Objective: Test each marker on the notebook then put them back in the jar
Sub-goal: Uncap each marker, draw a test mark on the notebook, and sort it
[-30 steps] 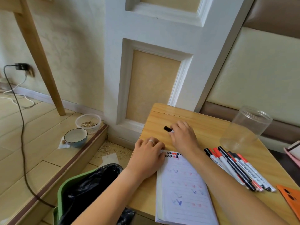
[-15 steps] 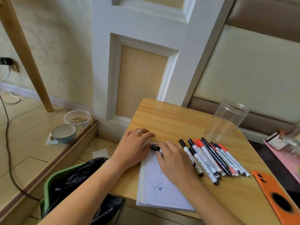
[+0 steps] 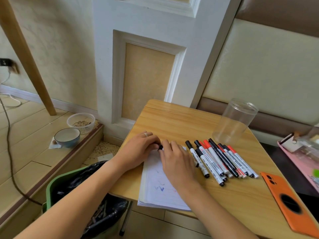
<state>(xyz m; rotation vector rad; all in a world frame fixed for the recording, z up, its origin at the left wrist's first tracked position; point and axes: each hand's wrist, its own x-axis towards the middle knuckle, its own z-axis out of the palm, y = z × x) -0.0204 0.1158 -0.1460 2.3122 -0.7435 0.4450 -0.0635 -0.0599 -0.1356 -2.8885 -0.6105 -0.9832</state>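
Note:
Both hands meet at the top edge of the open notebook [image 3: 159, 187], which lies on the small wooden table [image 3: 181, 121]. My left hand [image 3: 138, 150] and my right hand [image 3: 176, 161] both pinch a black marker [image 3: 160, 147]; only a short black end shows between the fingers. I cannot tell whether its cap is on. Blue and red scribbles mark the page. A row of several black-capped and red-capped markers [image 3: 219, 161] lies right of the notebook. The clear plastic jar [image 3: 236, 121] stands empty at the table's back right.
An orange phone [image 3: 290, 200] lies face down at the table's front right. A green bin with a black bag [image 3: 69, 187] stands left of the table. On the floor step sit a bowl [image 3: 67, 137] and a plastic tub [image 3: 81, 122]. A pink tray [image 3: 302, 156] is at right.
My right hand came back from the table's far side to the notebook's top edge with the black marker. My left hand closed onto the marker's end. The view shifted right.

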